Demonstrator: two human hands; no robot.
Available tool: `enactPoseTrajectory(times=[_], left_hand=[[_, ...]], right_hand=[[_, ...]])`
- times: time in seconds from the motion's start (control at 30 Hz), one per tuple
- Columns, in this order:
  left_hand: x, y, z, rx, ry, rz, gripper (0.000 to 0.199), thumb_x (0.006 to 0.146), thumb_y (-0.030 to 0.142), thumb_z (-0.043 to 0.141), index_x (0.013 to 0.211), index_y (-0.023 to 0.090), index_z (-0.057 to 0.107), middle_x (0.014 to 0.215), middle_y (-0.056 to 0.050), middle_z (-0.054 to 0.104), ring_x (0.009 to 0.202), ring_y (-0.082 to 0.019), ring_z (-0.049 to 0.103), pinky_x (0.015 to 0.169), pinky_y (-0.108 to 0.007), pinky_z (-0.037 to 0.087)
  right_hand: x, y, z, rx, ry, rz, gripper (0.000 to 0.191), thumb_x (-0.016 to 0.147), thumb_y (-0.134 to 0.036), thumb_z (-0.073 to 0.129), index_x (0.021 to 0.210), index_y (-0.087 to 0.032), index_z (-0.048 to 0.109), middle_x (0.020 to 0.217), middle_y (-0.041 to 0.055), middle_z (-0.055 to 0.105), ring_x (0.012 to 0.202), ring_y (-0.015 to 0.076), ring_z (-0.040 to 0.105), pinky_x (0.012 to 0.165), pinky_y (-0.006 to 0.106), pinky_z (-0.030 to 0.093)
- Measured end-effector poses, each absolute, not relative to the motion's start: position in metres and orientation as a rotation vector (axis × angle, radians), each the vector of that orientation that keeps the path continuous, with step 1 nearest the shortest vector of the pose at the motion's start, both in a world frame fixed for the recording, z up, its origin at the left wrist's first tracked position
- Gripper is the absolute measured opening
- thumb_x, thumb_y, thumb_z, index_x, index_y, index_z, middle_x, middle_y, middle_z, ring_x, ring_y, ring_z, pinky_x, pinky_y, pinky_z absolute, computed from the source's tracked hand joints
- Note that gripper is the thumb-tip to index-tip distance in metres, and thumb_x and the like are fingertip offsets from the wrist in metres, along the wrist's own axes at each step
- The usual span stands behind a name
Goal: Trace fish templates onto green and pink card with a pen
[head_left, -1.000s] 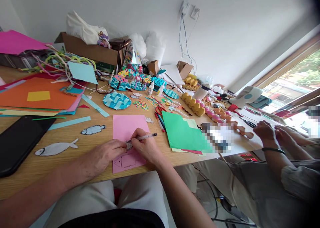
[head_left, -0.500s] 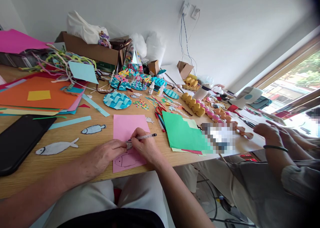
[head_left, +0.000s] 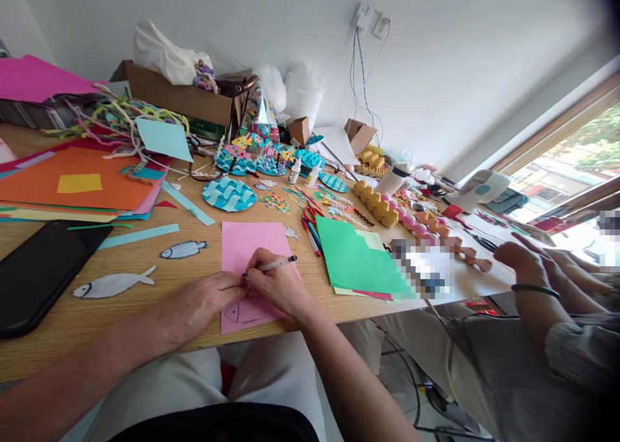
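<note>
A pink sheet of paper (head_left: 252,235) lies near the table's front edge, with a fish outline (head_left: 245,312) drawn on its lower part. My right hand (head_left: 275,279) is closed around a pen (head_left: 281,263), its tip down at the paper beside my left fingertips. My left hand (head_left: 208,300) lies on the sheet's left edge, fingers stretched and pressing down. Whatever is under the fingertips is mostly hidden. To the left rest two paper fish cutouts, a bluish one (head_left: 183,249) and a larger white one (head_left: 114,285).
A black phone (head_left: 46,274) and stacked coloured paper (head_left: 111,170) occupy the left. Green paper (head_left: 353,254) and markers (head_left: 312,235) sit right of the pink sheet. Behind are glue bottles (head_left: 294,170) and a blue wavy disc (head_left: 228,194). Another person's hands (head_left: 523,261) are at far right.
The pen has shifted slightly left with my right hand. The small grey cutout seen between my hands before is now mostly covered. My left hand stays on the sheet.
</note>
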State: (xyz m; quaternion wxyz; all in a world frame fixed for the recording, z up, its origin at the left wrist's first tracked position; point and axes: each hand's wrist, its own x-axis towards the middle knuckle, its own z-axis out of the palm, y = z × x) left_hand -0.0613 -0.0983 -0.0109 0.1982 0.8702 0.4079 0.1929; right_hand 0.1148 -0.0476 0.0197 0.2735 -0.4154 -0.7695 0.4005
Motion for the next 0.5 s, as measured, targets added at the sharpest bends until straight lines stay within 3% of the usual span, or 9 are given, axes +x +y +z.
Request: enactPoseTrajectory(times=[0.13,0.33,0.5], left_hand=[[-0.061,-0.1,-0.015,2.518,1.114,0.569,0.047,0.091,0.003,0.031,0.124,0.025,0.056,0.121,-0.003,0.059,0.113,-0.016,0.052,0.1,-0.03,0.042],[-0.062,-0.107,-0.02,2.746,1.387,0.535,0.037,0.092,0.01,0.045,0.118,0.03,0.061,0.107,-0.003,0.06,0.101,-0.023,0.05,0.089,-0.037,0.044],[-0.065,-0.111,-0.027,2.764,1.402,0.616,0.043,0.092,0.006,0.036,0.119,0.029,0.061,0.111,-0.003,0.062,0.107,-0.022,0.051,0.095,-0.038,0.042]], right_hand=[[0.114,-0.047,0.02,-1.117,-2.081,1.054,0.013,0.069,-0.008,0.048,0.066,-0.02,0.05,0.059,-0.0057,0.051,0.056,0.0098,0.046,0.051,0.019,0.033],[0.114,-0.047,0.02,-1.116,-2.076,1.056,0.013,0.069,-0.008,0.048,0.065,-0.02,0.049,0.058,-0.0061,0.048,0.055,0.0099,0.044,0.051,0.019,0.032],[0.115,-0.047,0.02,-1.104,-2.073,1.075,0.011,0.069,-0.009,0.047,0.066,-0.02,0.049,0.058,-0.0058,0.049,0.055,0.0102,0.045,0.052,0.02,0.032]])
